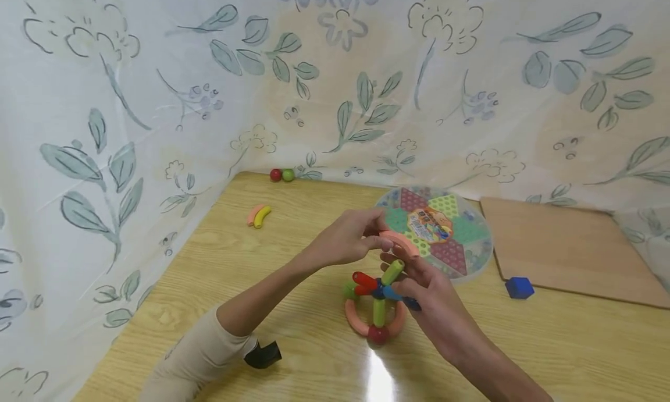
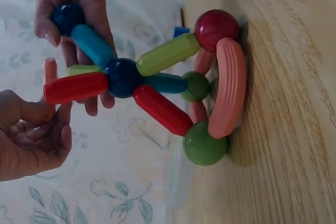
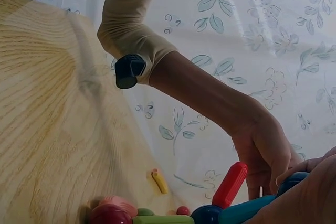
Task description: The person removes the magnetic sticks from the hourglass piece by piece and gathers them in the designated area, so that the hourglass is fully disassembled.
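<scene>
My left hand (image 1: 348, 237) pinches a curved salmon stick (image 1: 404, 244) above a toy of magnetic sticks and balls. My right hand (image 1: 433, 294) holds a dark blue ball (image 2: 68, 18) on the end of a light blue stick (image 2: 93, 44), its other fingers reaching towards the curved stick. In the left wrist view, a dark blue hub ball (image 2: 122, 78) joins red, green and blue sticks. Below it, curved salmon sticks (image 2: 229, 88) link a dark red ball (image 2: 217, 30) and two green balls (image 2: 206, 144) into a ring on the table. Fingers partly hide the held pieces.
A salmon and a yellow curved stick (image 1: 263, 217) lie at the left of the wooden table (image 1: 209, 268). Red and green balls (image 1: 288, 175) sit at the back edge. Behind my hands is a round game board (image 1: 471, 227); a blue block (image 1: 519, 287) and brown board (image 1: 565, 245) lie right.
</scene>
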Tool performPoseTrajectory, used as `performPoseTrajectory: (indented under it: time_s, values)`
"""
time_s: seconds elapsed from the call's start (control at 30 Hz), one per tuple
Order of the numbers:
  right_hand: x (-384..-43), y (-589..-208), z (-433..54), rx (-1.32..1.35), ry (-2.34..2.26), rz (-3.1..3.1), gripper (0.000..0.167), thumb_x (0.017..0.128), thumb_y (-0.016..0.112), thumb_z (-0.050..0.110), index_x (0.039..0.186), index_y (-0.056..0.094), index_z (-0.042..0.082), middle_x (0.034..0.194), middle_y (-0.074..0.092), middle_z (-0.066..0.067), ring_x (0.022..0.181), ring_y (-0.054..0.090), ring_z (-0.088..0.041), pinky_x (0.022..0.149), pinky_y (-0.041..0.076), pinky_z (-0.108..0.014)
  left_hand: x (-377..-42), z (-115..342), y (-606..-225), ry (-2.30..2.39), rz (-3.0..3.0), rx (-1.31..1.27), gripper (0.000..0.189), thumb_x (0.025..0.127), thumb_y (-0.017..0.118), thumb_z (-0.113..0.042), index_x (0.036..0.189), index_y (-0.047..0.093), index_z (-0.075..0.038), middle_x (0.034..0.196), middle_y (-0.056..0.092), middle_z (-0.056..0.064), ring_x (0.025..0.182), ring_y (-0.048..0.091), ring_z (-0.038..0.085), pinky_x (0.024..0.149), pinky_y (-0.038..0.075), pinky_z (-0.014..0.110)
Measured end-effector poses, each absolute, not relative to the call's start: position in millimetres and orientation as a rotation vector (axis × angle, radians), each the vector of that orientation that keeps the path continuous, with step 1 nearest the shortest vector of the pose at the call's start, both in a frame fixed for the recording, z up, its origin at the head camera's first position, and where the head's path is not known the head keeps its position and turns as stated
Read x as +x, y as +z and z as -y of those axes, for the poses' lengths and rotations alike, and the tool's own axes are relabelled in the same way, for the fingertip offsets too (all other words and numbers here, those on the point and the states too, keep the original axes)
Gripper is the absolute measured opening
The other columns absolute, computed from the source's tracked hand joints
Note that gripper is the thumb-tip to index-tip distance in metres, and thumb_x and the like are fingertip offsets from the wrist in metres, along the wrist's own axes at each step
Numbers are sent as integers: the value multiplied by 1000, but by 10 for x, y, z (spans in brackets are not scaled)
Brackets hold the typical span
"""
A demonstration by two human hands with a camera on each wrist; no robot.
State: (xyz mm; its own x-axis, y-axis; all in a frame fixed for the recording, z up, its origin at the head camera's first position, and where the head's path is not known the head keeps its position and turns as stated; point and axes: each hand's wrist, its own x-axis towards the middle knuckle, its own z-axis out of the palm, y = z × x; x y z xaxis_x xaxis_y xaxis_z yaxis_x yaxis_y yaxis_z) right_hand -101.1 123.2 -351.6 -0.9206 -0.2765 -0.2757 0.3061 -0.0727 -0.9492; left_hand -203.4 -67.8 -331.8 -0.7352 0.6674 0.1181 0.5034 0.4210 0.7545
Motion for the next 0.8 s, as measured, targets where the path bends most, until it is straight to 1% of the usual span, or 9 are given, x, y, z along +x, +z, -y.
performPoseTrajectory:
  time_s: [0.13,0.2,0.27,0.37,0.43,0.5,0.63,0.73,0.8]
  values:
    - [-1013,-3516,-1231,18,-2068,-1798,74,101,52,5,167,19,12,169,36,-9,159,32,-30,104,48,-15,-2060,763,-3347,1257,-2540,964,11,102,67,-16,101,59,-8,100,76,8,83,65,11,70,46,20]
    - [-1013,-3519,-1234,11,-2060,-1811,75,101,53,6,167,19,13,169,36,-10,158,32,-32,104,48,-14,-2085,826,-3371,1274,-2591,935,12,103,66,-18,101,59,-9,98,74,9,77,62,15,66,44,22]
    - [-1013,-3524,-1234,6,-2058,-1820,75,101,53,6,167,19,13,168,37,-11,158,33,-33,103,47,-15,-2124,900,-3399,1256,-2695,917,13,102,67,-19,99,59,-9,97,74,8,81,65,16,67,46,22]
    - [-1011,-3527,-1230,13,-2069,-1822,74,101,54,6,167,21,14,167,38,-12,157,35,-33,103,47,-15,-2201,1048,-3456,1196,-2878,865,19,101,70,-20,93,58,-7,89,67,8,72,55,21,64,41,25]
    - [-1011,-3528,-1227,23,-2080,-1813,74,101,54,5,166,21,15,167,38,-12,156,35,-32,103,48,-15,-2266,1171,-3512,1139,-3007,809,22,99,72,-17,89,56,-6,84,60,7,72,52,19,65,41,26]
    - [-1012,-3528,-1223,32,-2086,-1809,73,101,54,5,166,23,15,167,39,-13,156,36,-32,104,48,-15,-2335,1312,-3583,1077,-3118,749,23,98,72,-12,86,54,-4,78,52,7,67,42,20,62,36,29]
    - [-1015,-3521,-1223,52,-2084,-1815,71,101,54,5,165,26,16,166,41,-12,155,39,-30,104,48,-16,-2480,1611,-3770,886,-3336,654,20,90,68,-3,80,50,-3,74,47,7,66,38,18,58,33,29]
    - [-1017,-3522,-1234,59,-2073,-1831,69,101,54,5,164,29,18,164,43,-10,150,44,-25,104,48,-16,-2573,1821,-3922,689,-3476,587,19,84,67,0,76,50,-2,71,49,11,64,36,19,53,33,31]
    - [-1019,-3523,-1245,52,-2066,-1847,67,102,55,6,163,31,18,162,44,-9,144,48,-21,103,48,-16,-2625,1941,-4019,554,-3528,505,16,83,66,0,75,51,-1,72,53,14,63,38,20,50,36,34]
